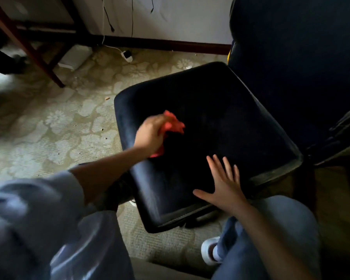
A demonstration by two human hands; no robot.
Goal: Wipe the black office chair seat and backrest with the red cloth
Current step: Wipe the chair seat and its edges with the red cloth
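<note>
The left hand (150,136) is reaching out from a pushed-up grey sleeve (38,199), its fingers curling around a bunched red cloth (173,125) and pressing it onto the front left part of the black office chair seat (220,110). The hand and cloth are blurring slightly. The right hand (223,184) is lying flat on the near part of the seat, palm down, fingers straight and spreading apart, thumb pointing left, holding nothing. The backrest (295,57) is rising at the right, beyond the seat. The chair is standing on a floral-patterned carpet (59,122). No readable writing or brand is showing anywhere.
</note>
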